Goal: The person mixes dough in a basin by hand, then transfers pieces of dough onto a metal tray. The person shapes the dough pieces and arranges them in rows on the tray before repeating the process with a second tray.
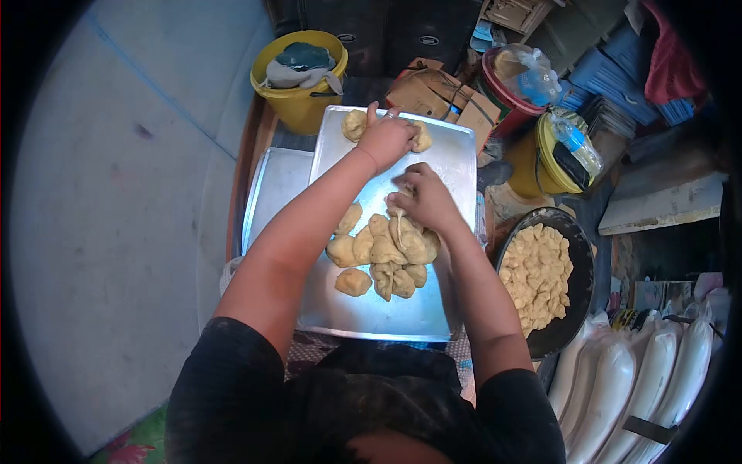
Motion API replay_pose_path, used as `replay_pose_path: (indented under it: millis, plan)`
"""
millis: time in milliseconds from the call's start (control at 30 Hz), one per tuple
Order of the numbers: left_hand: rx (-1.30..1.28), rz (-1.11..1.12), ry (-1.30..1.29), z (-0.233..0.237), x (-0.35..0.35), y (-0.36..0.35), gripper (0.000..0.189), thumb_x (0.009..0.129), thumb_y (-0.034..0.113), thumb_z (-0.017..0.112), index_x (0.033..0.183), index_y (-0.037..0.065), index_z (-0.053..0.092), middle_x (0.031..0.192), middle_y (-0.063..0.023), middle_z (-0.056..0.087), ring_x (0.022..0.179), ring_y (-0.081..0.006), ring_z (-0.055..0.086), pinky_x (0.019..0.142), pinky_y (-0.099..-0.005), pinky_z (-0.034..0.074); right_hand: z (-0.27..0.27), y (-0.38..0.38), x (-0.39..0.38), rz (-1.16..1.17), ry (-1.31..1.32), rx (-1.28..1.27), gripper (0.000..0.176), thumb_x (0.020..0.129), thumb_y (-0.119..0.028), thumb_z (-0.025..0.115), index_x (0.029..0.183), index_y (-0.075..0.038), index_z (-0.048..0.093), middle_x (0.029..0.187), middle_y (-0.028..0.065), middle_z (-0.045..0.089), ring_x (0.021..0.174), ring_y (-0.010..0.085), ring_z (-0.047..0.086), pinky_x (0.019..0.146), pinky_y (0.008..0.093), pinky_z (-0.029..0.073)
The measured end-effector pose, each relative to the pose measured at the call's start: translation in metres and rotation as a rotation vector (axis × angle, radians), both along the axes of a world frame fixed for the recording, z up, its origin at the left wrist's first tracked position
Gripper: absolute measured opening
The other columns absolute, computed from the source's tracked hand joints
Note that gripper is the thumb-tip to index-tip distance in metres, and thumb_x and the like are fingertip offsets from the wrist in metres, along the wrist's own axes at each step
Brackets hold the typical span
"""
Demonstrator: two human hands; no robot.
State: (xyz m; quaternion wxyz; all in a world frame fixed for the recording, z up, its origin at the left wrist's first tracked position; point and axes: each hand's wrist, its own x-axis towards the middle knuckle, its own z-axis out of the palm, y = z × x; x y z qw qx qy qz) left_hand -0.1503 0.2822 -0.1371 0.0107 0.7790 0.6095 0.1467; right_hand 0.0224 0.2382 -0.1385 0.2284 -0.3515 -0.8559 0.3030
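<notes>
A heap of pale yellow dough pieces (386,247) lies on a shiny metal tray (371,317) in front of me. Over the heap's far side, my right hand (425,199) has its fingers curled, pinching a piece of dough (399,226) that stretches upward. Farther off, my left hand (386,141) bends its fingers against a dough ball (422,138) near the tray's far edge; they partly cover it. Another dough ball (354,125) sits left of that hand. A loose dough piece (353,282) rests apart at the near left.
A second metal tray (267,182) lies partly beneath, to the left. At right stands a dark round pan (581,309) holding more dough pieces. Yellow buckets (297,112), a cardboard box (433,93) and a red bucket (502,104) stand beyond; filled plastic bags (610,379) lie near right.
</notes>
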Motion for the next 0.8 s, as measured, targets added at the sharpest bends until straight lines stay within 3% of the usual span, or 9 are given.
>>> replay_pose_path:
  millis: [100,200,267,367,433,533,567,633,800]
  plan:
    - [0.075,0.005,-0.034,0.004,-0.002,-0.003,0.032,0.083,0.028,0.06,0.111,0.014,0.066,0.112,-0.0054,0.065,0.129,-0.0277,0.04,0.105,-0.0616,0.014,-0.005,0.012,0.005,-0.059,0.052,-0.133,0.019,0.074,-0.009,0.068,0.092,-0.002,0.067,0.09,0.0124,0.062,0.081,0.0224,0.063,0.076,0.0308,0.05]
    - [0.136,0.054,-0.223,0.015,-0.003,-0.03,0.03,0.083,0.025,0.059,0.109,0.011,0.067,0.107,-0.0102,0.065,0.121,-0.0306,0.047,0.103,-0.0561,0.022,0.004,0.025,0.018,-0.335,0.354,-0.239,0.025,0.073,0.002,0.067,0.098,0.001,0.064,0.086,0.0114,0.063,0.073,0.0191,0.064,0.068,0.029,0.052]
    - [0.031,0.051,-0.398,0.025,-0.003,-0.054,0.027,0.083,0.021,0.06,0.103,0.004,0.067,0.1,-0.0152,0.064,0.102,-0.0345,0.056,0.092,-0.0435,0.041,-0.004,0.029,0.024,-0.258,0.266,-0.141,0.031,0.072,-0.008,0.072,0.101,0.0,0.064,0.098,0.0135,0.062,0.087,0.0235,0.062,0.079,0.0351,0.05]
    - [-0.044,0.038,-0.474,0.029,0.001,-0.083,0.026,0.081,0.019,0.062,0.101,0.002,0.066,0.099,-0.016,0.064,0.098,-0.0337,0.058,0.084,-0.0396,0.046,0.009,0.009,0.021,-0.069,-0.144,0.211,0.038,0.069,-0.014,0.073,0.105,-0.005,0.064,0.109,0.0155,0.059,0.103,0.0292,0.057,0.088,0.0395,0.046]
    - [-0.015,0.046,-0.439,0.022,-0.004,-0.09,0.025,0.08,0.019,0.064,0.099,0.002,0.067,0.097,-0.0155,0.064,0.099,-0.0337,0.058,0.084,-0.0402,0.046,-0.002,0.027,0.028,-0.03,-0.119,0.142,0.039,0.069,-0.012,0.071,0.107,-0.007,0.064,0.107,0.0153,0.059,0.101,0.0318,0.058,0.084,0.0391,0.047]
    - [0.123,0.109,-0.436,0.018,-0.014,-0.091,0.024,0.079,0.017,0.064,0.098,0.002,0.066,0.098,-0.0139,0.063,0.097,-0.0336,0.057,0.086,-0.0419,0.045,0.028,0.04,0.032,-0.513,0.15,-0.173,0.04,0.072,-0.013,0.071,0.111,-0.007,0.062,0.101,0.0168,0.059,0.092,0.0347,0.06,0.08,0.0418,0.048]
    - [0.126,0.111,-0.435,0.019,-0.015,-0.086,0.024,0.079,0.017,0.064,0.098,0.002,0.066,0.098,-0.0139,0.063,0.097,-0.0336,0.057,0.086,-0.0419,0.045,0.028,0.046,0.029,-0.51,0.151,-0.171,0.04,0.072,-0.013,0.071,0.111,-0.007,0.062,0.101,0.0168,0.059,0.092,0.0347,0.06,0.08,0.0418,0.048]
    - [0.22,0.176,-0.348,0.02,-0.013,-0.07,0.024,0.079,0.015,0.063,0.099,0.003,0.066,0.103,-0.0138,0.063,0.098,-0.0338,0.057,0.088,-0.0428,0.044,0.022,0.058,0.025,-0.567,0.204,0.306,0.043,0.075,-0.017,0.071,0.116,-0.007,0.06,0.102,0.0182,0.058,0.092,0.035,0.059,0.081,0.0418,0.048]
    - [0.208,0.082,-0.241,0.011,0.019,-0.022,0.025,0.08,0.017,0.062,0.102,0.006,0.067,0.107,-0.0133,0.062,0.099,-0.0329,0.058,0.089,-0.0419,0.044,-0.013,0.065,0.014,-0.458,-0.096,0.195,0.042,0.079,-0.021,0.068,0.117,-0.006,0.061,0.102,0.0198,0.057,0.091,0.0354,0.06,0.081,0.041,0.049]
